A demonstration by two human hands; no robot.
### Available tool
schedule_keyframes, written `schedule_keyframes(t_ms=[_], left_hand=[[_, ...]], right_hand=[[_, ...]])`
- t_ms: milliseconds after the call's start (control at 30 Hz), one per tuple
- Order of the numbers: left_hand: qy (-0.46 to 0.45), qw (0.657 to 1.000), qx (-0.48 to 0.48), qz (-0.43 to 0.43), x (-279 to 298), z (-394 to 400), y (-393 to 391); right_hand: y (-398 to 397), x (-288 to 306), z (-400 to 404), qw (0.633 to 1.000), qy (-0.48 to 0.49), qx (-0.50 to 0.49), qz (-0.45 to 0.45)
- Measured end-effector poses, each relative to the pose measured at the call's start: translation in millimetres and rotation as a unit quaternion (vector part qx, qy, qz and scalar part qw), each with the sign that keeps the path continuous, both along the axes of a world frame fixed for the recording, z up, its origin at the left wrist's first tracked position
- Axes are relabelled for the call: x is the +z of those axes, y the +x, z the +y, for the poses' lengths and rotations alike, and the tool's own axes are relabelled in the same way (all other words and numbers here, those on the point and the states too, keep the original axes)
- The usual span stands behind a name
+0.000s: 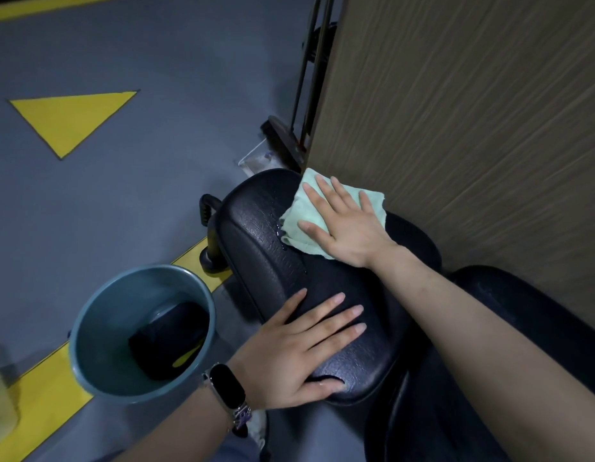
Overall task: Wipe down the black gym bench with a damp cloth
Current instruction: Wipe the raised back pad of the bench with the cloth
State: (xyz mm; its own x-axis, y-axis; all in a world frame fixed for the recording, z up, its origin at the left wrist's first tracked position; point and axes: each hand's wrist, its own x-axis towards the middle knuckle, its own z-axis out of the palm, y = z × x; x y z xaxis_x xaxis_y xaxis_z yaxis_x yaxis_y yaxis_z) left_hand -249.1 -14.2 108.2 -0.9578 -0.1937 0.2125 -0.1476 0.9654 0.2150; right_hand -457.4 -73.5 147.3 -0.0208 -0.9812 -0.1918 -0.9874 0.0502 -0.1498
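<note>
The black gym bench pad (256, 235) runs from the centre toward the lower right, its cracked surface wet with a few drops. A pale green cloth (297, 215) lies folded on the pad's far end. My right hand (347, 225) presses flat on the cloth with straight, spread fingers. My left hand (306, 345) rests flat on the near part of the pad, fingers straight, thumb over the pad's edge. A black band sits on my left wrist.
A grey-blue bucket (89, 315) with water stands on the floor left of the bench. A wood-grain panel (472, 111) rises right behind the pad. The bench's black frame post (212, 241) stands by a yellow floor line. A broom head (282, 138) leans beyond the panel.
</note>
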Motion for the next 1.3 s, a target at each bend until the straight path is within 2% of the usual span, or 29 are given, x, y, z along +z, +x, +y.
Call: schedule_keyframes(t_ms=[267,867,1100,1300], left_hand=[[-0.003,1.000,0.003,0.005,-0.6,0.9,1.0],[-0.008,1.000,0.007,-0.006,0.2,3.1,10.1],[-0.013,1.000,0.003,0.003,-3.0,-0.8,10.4],[-0.009,1.000,0.008,-0.001,-4.7,-4.0,10.3]], right_hand=[[-0.4,1.8,3.2,1.000,0.002,-0.002,-0.008],[-47.9,12.6,127.5,0.998,0.021,-0.058,-0.006],[-34.5,7.0,100.2,0.995,0.025,-0.097,-0.002],[-20.9,4.2,57.4,0.996,0.025,-0.086,0.009]])
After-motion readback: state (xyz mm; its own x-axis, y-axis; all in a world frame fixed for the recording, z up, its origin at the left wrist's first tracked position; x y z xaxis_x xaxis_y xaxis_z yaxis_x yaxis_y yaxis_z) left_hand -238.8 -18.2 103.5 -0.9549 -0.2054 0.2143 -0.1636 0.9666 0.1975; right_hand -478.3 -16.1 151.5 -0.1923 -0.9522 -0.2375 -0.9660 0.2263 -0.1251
